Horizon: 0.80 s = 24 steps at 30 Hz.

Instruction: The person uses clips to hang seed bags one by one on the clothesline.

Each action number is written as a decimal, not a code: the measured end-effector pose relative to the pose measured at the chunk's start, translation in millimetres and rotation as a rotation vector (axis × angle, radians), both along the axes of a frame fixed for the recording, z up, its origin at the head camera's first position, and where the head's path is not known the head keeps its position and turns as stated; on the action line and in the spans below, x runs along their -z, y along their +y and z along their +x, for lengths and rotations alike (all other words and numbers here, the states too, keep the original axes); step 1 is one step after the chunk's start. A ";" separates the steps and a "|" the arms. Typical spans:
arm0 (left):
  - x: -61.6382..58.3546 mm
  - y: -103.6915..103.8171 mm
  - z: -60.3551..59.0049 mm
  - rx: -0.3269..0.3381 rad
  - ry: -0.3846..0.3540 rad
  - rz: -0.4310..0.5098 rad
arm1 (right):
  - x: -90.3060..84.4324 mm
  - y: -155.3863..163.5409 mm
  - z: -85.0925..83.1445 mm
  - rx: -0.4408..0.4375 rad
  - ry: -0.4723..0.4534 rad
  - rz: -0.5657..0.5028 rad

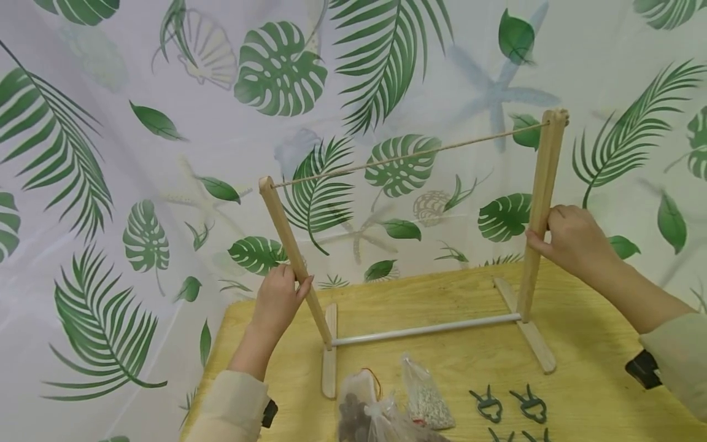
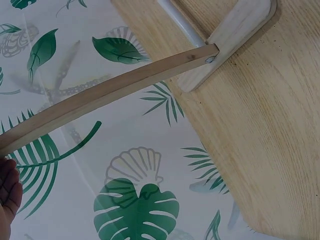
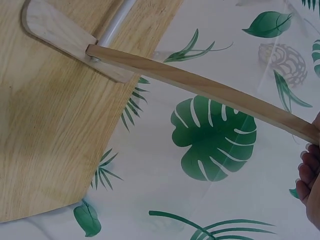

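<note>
A small wooden rack stands on a yellow wooden table point(image 1: 580, 344). It has two upright posts on flat wooden feet, a white crossbar point(image 1: 425, 330) low between them and a string point(image 1: 409, 156) stretched across the tops. My left hand point(image 1: 278, 299) grips the left post point(image 1: 289, 245) about halfway up; that post point(image 2: 100, 95) leans left. My right hand point(image 1: 569, 239) grips the right post point(image 1: 541, 202) at mid height. In the wrist views only fingertips point(image 2: 7, 187) show beside each post point(image 3: 210, 90).
At the table's near edge lie two small clear bags, one with dark pieces point(image 1: 359, 411) and one with pale grains point(image 1: 426, 399), plus several dark clips point(image 1: 486, 405). A leaf-print cloth point(image 1: 138, 153) hangs behind and around the table.
</note>
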<state>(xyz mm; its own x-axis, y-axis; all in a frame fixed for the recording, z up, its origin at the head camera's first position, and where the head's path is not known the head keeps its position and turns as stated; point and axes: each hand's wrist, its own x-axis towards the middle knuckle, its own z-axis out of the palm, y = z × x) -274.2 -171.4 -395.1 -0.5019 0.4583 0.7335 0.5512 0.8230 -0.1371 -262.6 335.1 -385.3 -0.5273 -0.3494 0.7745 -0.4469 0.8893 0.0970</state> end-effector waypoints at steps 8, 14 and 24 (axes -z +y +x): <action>3.4 3.7 12.8 -0.031 -0.092 0.063 | -5.5 -10.0 18.4 0.114 -0.170 -0.021; 12.1 4.7 25.5 -0.071 -0.108 0.074 | -8.7 -15.5 37.7 0.234 -0.415 0.000; 48.4 -2.5 51.7 -0.076 -0.206 0.113 | 25.9 -7.8 58.4 0.235 -0.532 0.082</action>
<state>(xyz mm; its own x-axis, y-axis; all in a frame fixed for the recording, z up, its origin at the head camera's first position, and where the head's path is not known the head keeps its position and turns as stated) -222.5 -173.8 -443.5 -0.6759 0.3345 0.6567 0.4942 0.8668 0.0672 -204.3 327.3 -411.1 -0.9069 -0.2237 0.3572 -0.2445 0.9696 -0.0136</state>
